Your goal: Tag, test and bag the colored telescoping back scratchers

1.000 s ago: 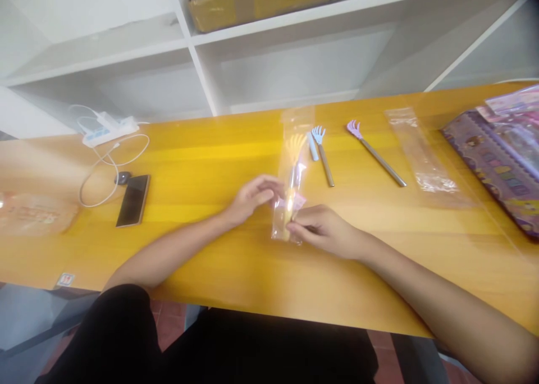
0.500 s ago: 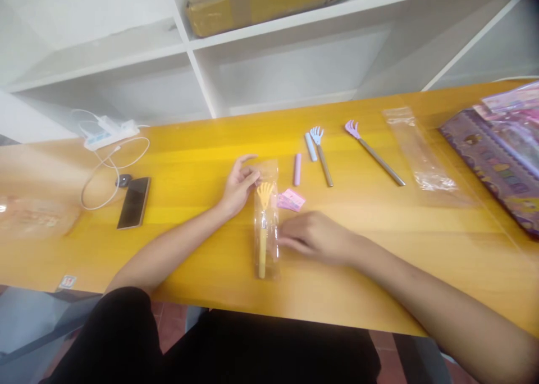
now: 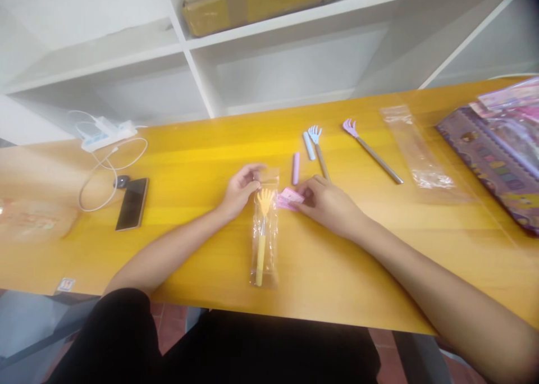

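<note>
A yellow hand-shaped back scratcher lies inside a clear plastic sleeve [image 3: 264, 235] on the orange table [image 3: 202, 165], pointing away from me. My left hand [image 3: 241, 188] holds the sleeve's open top end between curled fingers. My right hand [image 3: 326, 203] rests with its fingertips on small pink cards [image 3: 288, 197] just right of the sleeve. A short lilac cap [image 3: 296, 168] lies just beyond the cards.
A blue scratcher [image 3: 319, 150] with its pale blue cap and a purple scratcher [image 3: 370, 150] lie further back. An empty clear sleeve [image 3: 415, 148] and a purple printed box [image 3: 497, 159] are at the right. A phone [image 3: 132, 202] and charger cable [image 3: 105, 142] lie at the left.
The bagged scratcher came down flat on the table and closer to me. My right hand left the sleeve's lower end and moved up to the pink cards. My left hand stayed at the sleeve's top.
</note>
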`<state>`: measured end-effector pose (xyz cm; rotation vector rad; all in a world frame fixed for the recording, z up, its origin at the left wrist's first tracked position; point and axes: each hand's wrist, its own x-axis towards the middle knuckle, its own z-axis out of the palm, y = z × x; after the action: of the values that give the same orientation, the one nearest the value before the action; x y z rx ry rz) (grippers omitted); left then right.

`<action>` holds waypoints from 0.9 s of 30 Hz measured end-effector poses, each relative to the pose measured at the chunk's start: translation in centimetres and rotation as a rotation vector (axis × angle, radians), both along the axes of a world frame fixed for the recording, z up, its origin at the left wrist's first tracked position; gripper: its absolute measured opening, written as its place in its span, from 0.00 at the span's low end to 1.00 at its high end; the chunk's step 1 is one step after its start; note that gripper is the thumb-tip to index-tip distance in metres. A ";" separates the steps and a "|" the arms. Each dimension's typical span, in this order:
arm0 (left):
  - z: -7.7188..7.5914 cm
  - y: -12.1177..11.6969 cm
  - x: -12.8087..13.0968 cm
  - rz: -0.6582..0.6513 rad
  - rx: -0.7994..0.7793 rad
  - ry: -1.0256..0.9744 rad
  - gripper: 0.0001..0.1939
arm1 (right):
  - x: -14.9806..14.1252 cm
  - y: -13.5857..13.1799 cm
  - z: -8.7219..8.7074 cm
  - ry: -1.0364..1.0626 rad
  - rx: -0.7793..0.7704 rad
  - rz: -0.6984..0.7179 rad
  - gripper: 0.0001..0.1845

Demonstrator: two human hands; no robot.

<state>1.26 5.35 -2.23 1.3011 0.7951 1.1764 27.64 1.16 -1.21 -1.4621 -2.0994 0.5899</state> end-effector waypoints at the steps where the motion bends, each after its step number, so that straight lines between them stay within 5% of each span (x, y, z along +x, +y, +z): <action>1: 0.0 0.0 0.0 0.005 0.001 0.006 0.19 | 0.1 0.2 0.1 0.045 -0.034 0.001 0.15; 8: 0.0 -0.1 0.2 0.042 -0.064 0.033 0.17 | 0.1 0.5 1.1 0.412 -0.282 -0.042 0.22; 14: 0.3 -0.5 0.4 0.021 -0.110 0.027 0.16 | -0.9 -0.5 1.2 0.569 0.075 -0.116 0.13; 17: 0.6 -1.1 0.8 0.016 -0.140 0.049 0.18 | -0.9 -1.2 1.6 0.431 0.406 0.045 0.04; 19: 0.7 -1.6 1.1 0.006 -0.150 0.065 0.19 | -1.0 -1.6 1.8 0.323 0.545 0.213 0.08; 23: 1.0 -2.5 1.5 -0.056 -0.156 0.067 0.19 | -1.2 -2.4 1.6 0.187 0.598 0.427 0.12; 27: 1.1 -2.7 1.6 -0.056 -0.123 0.090 0.19 | -1.4 -2.6 1.4 0.188 0.516 0.329 0.07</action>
<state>2.83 2.62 -1.11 1.2736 0.8776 1.0147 26.20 -1.39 0.19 -0.7565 -2.1417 0.2541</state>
